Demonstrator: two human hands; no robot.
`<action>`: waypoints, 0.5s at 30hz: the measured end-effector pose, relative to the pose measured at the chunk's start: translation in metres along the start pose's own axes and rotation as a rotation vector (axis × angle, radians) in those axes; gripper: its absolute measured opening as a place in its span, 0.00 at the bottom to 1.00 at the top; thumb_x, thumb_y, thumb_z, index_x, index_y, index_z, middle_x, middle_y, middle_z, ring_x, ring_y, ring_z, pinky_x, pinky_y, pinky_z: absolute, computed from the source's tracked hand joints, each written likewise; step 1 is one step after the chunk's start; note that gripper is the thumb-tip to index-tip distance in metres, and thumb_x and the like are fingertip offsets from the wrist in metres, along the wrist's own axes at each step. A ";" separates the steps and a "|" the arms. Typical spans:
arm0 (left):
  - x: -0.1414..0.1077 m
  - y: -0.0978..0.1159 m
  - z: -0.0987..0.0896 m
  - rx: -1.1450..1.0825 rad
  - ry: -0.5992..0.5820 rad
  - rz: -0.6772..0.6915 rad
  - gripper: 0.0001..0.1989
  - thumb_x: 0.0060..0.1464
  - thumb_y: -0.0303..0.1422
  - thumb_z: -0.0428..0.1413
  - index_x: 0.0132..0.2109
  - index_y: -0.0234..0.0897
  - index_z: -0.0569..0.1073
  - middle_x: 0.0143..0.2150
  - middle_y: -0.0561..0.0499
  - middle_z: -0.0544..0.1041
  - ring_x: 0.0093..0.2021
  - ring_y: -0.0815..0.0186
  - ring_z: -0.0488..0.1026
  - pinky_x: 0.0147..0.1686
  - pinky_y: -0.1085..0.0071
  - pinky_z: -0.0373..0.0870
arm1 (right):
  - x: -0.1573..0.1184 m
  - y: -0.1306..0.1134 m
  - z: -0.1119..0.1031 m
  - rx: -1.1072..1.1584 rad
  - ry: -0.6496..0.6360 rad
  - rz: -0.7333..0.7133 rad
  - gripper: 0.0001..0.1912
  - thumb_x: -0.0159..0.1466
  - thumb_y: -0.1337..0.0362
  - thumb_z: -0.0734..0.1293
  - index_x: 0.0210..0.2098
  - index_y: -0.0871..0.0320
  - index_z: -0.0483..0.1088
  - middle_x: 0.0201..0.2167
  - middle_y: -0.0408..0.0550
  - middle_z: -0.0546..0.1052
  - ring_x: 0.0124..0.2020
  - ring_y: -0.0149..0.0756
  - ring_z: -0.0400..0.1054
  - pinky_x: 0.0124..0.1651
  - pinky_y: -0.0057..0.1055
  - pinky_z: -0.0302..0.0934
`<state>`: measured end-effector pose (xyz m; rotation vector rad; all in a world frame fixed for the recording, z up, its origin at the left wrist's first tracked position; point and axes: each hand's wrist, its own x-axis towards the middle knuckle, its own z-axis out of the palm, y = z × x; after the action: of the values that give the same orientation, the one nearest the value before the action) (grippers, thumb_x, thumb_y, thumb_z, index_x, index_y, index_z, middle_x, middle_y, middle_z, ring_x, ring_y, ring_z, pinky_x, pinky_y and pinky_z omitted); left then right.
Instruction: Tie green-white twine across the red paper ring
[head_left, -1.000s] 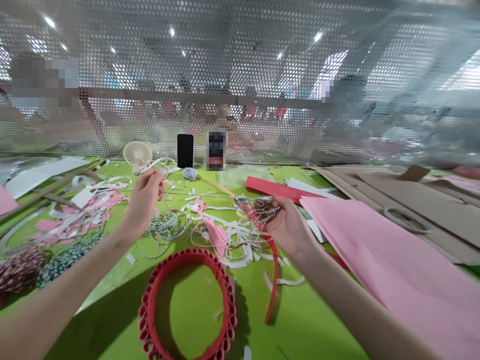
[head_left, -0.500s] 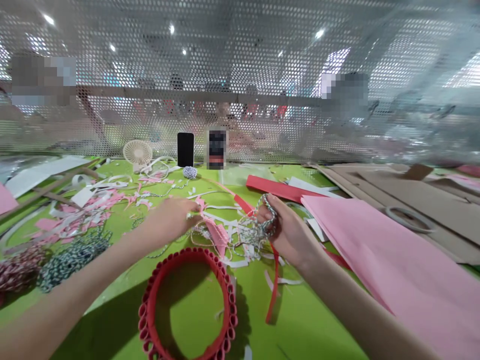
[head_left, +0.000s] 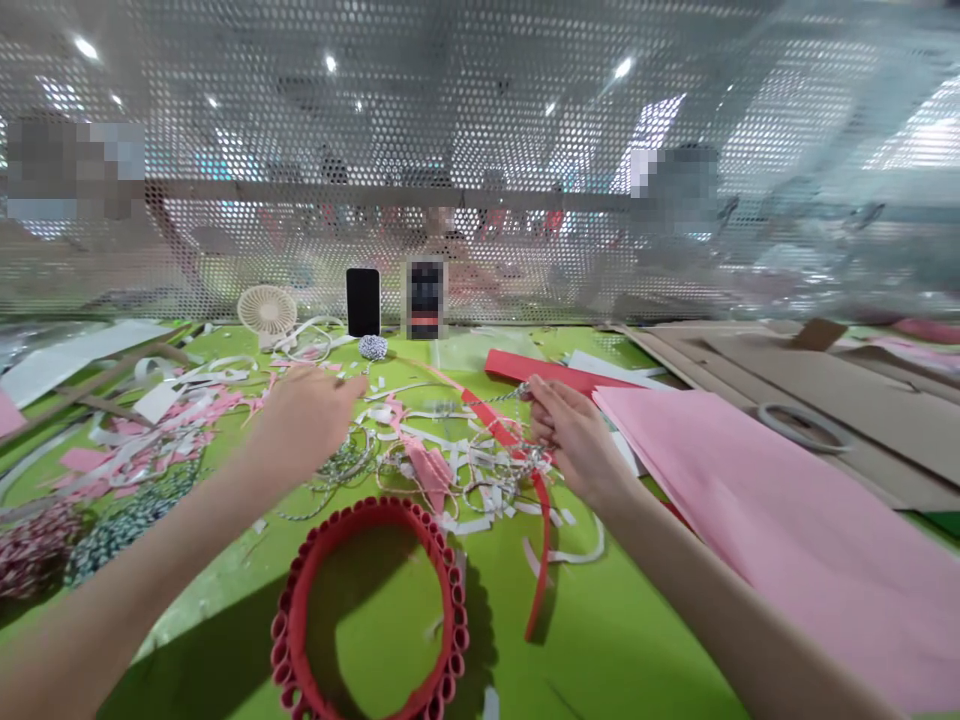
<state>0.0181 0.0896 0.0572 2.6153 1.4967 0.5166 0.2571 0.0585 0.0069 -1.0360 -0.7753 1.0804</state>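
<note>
Right grip (head_left: 577,438) pinching striped twine (head_left: 531,462), thumb and fingers pressed together, one strand running out to the left of the grip and a tangle just below it. Left grip (head_left: 307,418) blurred, fingers close together above white paper scraps (head_left: 420,420); cannot tell whether it pinches anything. Pink sheet (head_left: 750,520) just right of the right grip. Red scalloped ring (head_left: 289,610) on the green table (head_left: 600,640), below and between both grips.
</note>
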 end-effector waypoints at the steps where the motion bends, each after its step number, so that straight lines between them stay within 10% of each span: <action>1: -0.001 -0.008 -0.007 0.090 -0.018 -0.040 0.12 0.40 0.20 0.46 0.29 0.36 0.72 0.16 0.50 0.66 0.25 0.59 0.67 0.35 0.59 0.60 | 0.003 0.000 -0.003 0.003 0.029 -0.025 0.15 0.47 0.59 0.70 0.18 0.59 0.60 0.12 0.32 0.53 0.13 0.19 0.44 0.15 0.22 0.39; 7: -0.010 -0.044 -0.024 0.395 -0.222 -0.229 0.10 0.31 0.18 0.48 0.13 0.36 0.65 0.11 0.49 0.63 0.16 0.61 0.64 0.24 0.63 0.60 | 0.009 0.002 -0.009 0.061 0.154 -0.117 0.15 0.53 0.60 0.65 0.17 0.57 0.56 0.14 0.34 0.55 0.15 0.22 0.48 0.18 0.24 0.46; 15: -0.010 0.011 -0.003 0.040 -0.388 0.034 0.17 0.53 0.36 0.47 0.48 0.41 0.69 0.49 0.45 0.72 0.48 0.55 0.68 0.44 0.61 0.63 | -0.012 0.001 0.012 0.078 -0.066 0.037 0.10 0.47 0.59 0.68 0.20 0.58 0.65 0.18 0.40 0.68 0.20 0.28 0.61 0.23 0.27 0.57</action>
<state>0.0214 0.0751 0.0596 2.5774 1.3493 -0.0243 0.2423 0.0508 0.0096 -0.9557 -0.7639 1.1726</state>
